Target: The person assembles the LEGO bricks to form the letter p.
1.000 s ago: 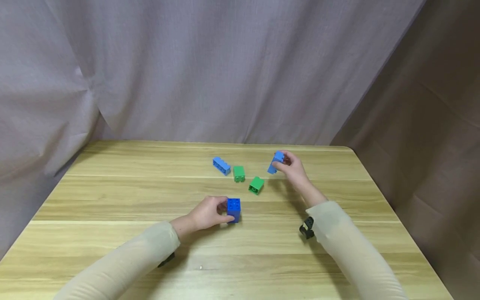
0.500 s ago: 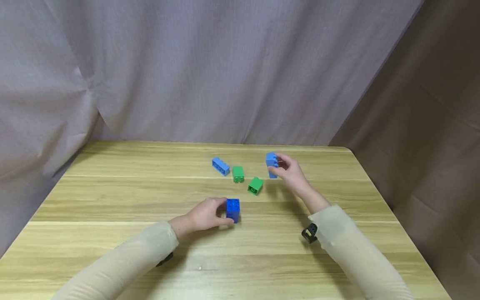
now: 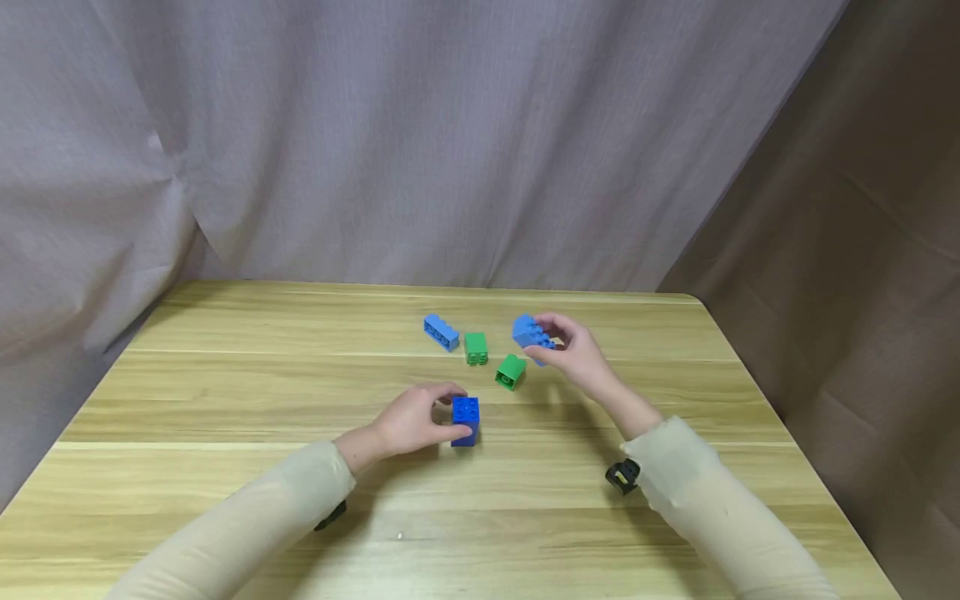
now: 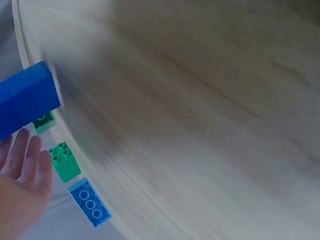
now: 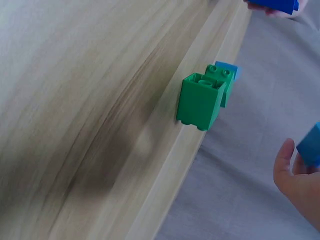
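A dark blue brick stack [image 3: 465, 422] stands upright on the table, studs up; a seam shows on its side in the left wrist view. My left hand [image 3: 415, 421] is around it from the left, thumb across the near face and fingers at the far side. My right hand [image 3: 577, 354] pinches a light blue brick [image 3: 525, 330] above the table, its studs toward the palm, the fingers covering part of it. One green brick [image 3: 511, 372] lies on its side just left of and nearer than the right hand, hollow underside showing. Another green brick [image 3: 476, 346] lies beside it, studs facing me.
A second light blue brick [image 3: 441, 332] lies on its side left of the green bricks, hollow underside toward me. The wooden table [image 3: 247, 375] ends at a grey curtain [image 3: 420, 167] behind, with a brown curtain [image 3: 847, 275] to the right.
My right hand has moved left and slightly nearer, tilting and turning the light blue brick. My left hand stays at the dark blue stack, its fingers shifting slightly.
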Available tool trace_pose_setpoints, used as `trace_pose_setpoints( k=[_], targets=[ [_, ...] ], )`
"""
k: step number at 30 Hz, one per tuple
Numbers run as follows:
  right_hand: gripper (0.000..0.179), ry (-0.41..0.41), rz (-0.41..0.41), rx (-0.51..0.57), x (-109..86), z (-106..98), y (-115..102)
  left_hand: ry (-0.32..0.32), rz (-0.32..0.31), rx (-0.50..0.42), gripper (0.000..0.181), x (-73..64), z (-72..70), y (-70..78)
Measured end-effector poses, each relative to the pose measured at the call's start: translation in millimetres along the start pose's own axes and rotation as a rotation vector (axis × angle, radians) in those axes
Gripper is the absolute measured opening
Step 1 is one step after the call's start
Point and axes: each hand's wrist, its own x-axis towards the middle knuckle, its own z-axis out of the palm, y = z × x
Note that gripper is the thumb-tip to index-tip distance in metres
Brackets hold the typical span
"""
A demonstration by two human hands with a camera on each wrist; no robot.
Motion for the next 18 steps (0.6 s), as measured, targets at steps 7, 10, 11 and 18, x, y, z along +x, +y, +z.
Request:
trace_pose_setpoints(
  k=[7,10,11,18],
  targets=[
    [0.047,-0.060,-0.037,-0.031,-5.6,4,-5,0.028,0.009,-0.086,0.050,1.3,-0.3,2.2],
    [0.044,-0.067,-0.064,-0.052,-7.7,7,-9,0.028,0.021,-0.111,0.042,2.2,0.4,1.3],
    [0.044,-0.072,-0.070,-0.054,-8.5,8,-10,0.027,0.022,-0.121,0.039,2.5,0.5,1.0],
    [0.043,-0.126,-0.105,-0.074,-14.3,16,-15,0.037,0.049,-0.171,0.033,3.0,1.6,-1.8]
  ],
)
